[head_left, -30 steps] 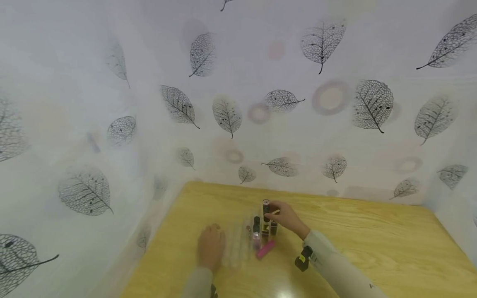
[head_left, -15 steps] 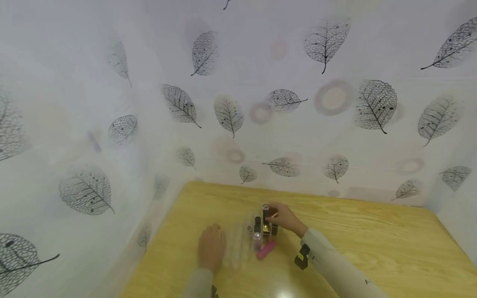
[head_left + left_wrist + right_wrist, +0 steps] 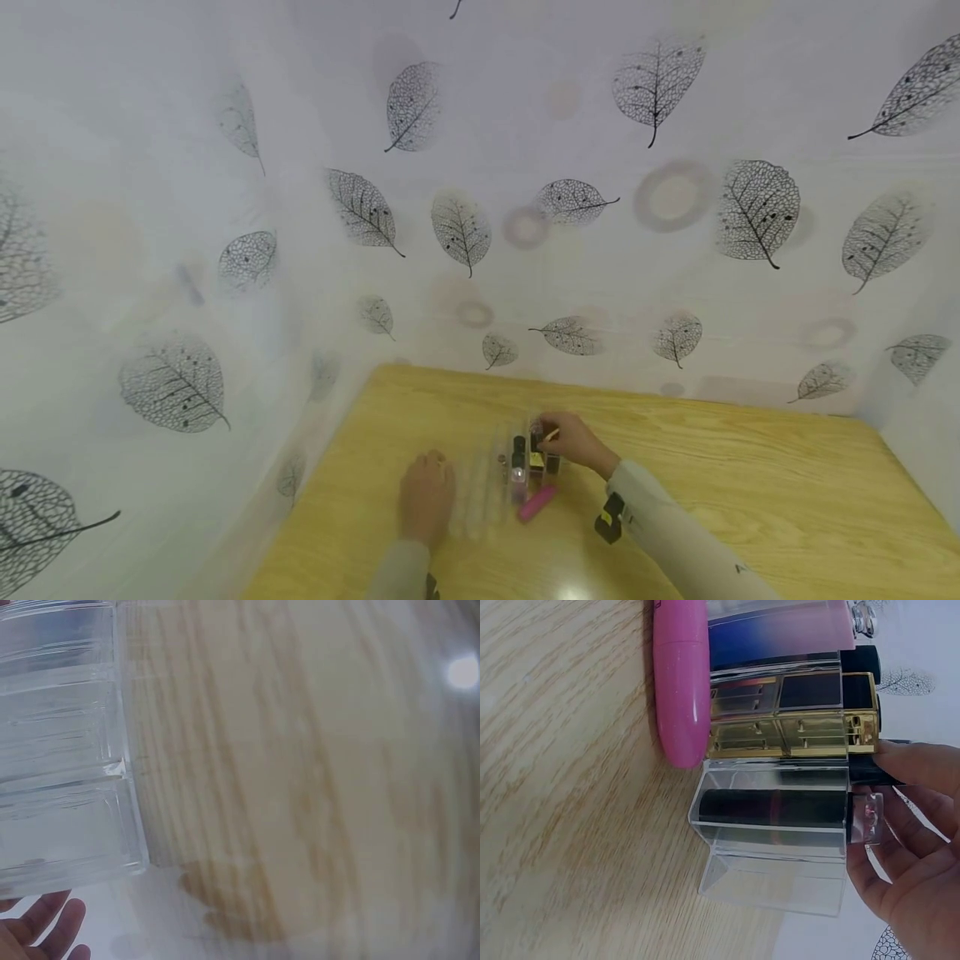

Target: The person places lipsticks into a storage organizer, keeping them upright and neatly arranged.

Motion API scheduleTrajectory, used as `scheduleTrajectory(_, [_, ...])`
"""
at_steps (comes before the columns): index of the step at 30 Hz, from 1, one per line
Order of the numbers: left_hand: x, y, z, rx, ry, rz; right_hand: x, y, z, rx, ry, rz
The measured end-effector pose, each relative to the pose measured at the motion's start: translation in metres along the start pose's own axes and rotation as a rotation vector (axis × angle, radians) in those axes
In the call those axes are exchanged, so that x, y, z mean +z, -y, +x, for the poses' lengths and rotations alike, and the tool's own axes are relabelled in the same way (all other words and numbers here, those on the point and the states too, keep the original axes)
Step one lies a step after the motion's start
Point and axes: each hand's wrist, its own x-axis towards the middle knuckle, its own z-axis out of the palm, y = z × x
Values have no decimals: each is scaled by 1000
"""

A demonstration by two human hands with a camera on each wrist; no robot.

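Observation:
A clear organizer (image 3: 474,500) with rows of slots stands on the table. My right hand (image 3: 573,440) pinches a dark lipstick tube (image 3: 536,437) by its upper end, low in a slot behind a gold-cased lipstick (image 3: 795,735). In the right wrist view, the held tube (image 3: 870,772) is mostly hidden behind the front row. A dark lipstick with a clear top (image 3: 772,806) stands in the slot nearest those fingers. My left hand (image 3: 427,496) rests beside the organizer's left end; in the left wrist view its loosely bent fingertips (image 3: 66,926) lie right at the clear wall.
A pink tube (image 3: 537,504) lies on the table in front of the organizer. A pink-and-blue lipstick (image 3: 780,634) and a black-capped tube (image 3: 518,446) stand in slots left of the gold one. A leaf-printed white curtain (image 3: 570,275) borders the wooden table (image 3: 720,467).
My right hand has moved down, lowering the dark lipstick tube into the organizer behind the gold-cased one. The left hand stays in place.

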Motion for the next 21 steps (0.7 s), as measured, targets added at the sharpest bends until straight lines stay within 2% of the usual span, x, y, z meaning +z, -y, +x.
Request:
scheduleTrajectory(11, [1,1,1,-2,-3,-11,0,0,1,-8,16,-23])
scheduleTrajectory(16, [1,0,1,-24,23,-6,-1,1,0,-6,17,-11])
scheduleTrajectory(21, [3,2,1,-23,33,6,-2,3,-5,-18,-18,-31])
